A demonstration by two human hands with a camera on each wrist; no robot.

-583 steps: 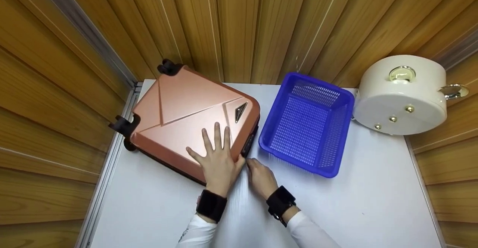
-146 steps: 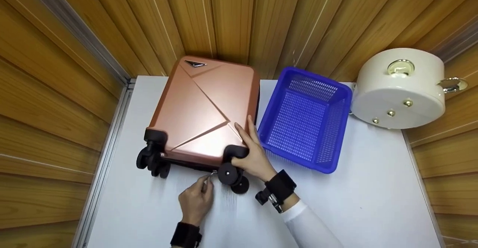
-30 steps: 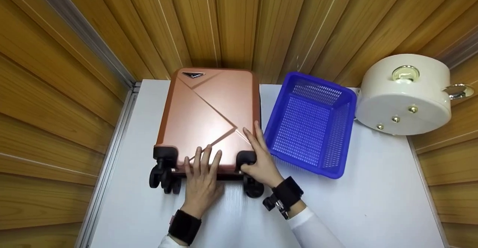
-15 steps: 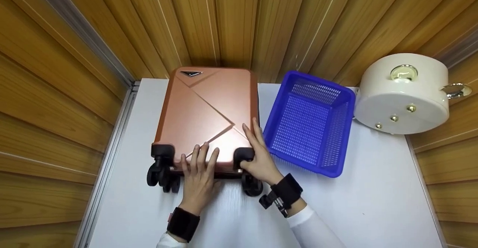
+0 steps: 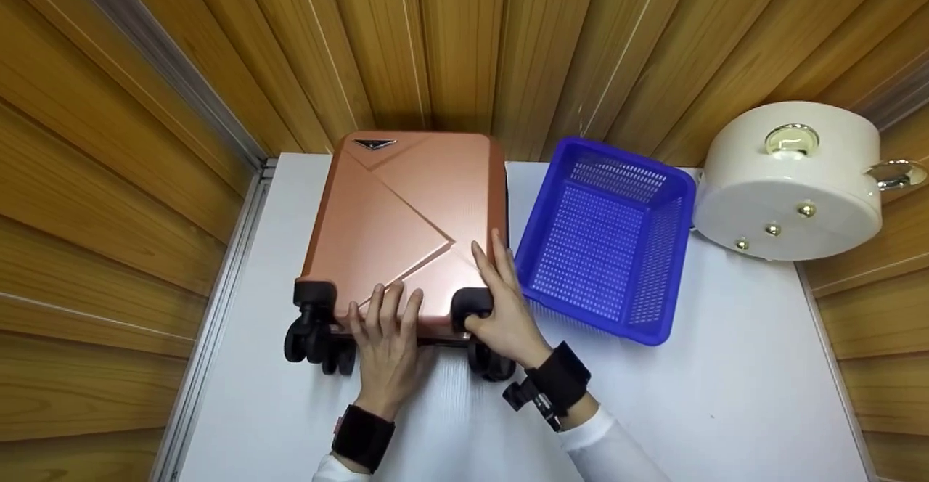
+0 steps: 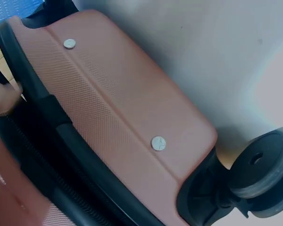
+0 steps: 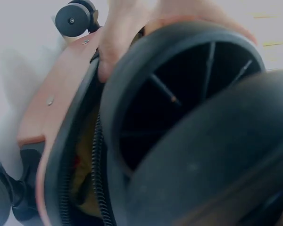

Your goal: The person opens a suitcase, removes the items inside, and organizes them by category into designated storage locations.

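A rose-gold suitcase [image 5: 399,221] lies flat, its black wheels [image 5: 308,337] toward me. Along its near side the zip [image 7: 98,174] is undone, and the right wrist view shows something yellowish [image 7: 87,174] through the gap. My left hand [image 5: 385,366] grips the upper shell's near edge, fingers over the top. Its thumb [image 7: 106,66] is at the gap's rim in the right wrist view. My right hand [image 5: 508,319] rests on the near right corner, straight fingers along the side and thumb against the wheel mount. Black wheels block much of the right wrist view.
Close to the suitcase's right side stands a blue mesh basket [image 5: 675,250]. A cream round case [image 5: 791,177] with metal handles and gold studs is at the back right. Wood-look panels [image 5: 464,46] wall in the white table [image 5: 653,409].
Since the earliest frame the suitcase has turned, bringing its wheels toward me. My left hand has left the zip pull at the near edge for the shell's edge. In the last second little changed.
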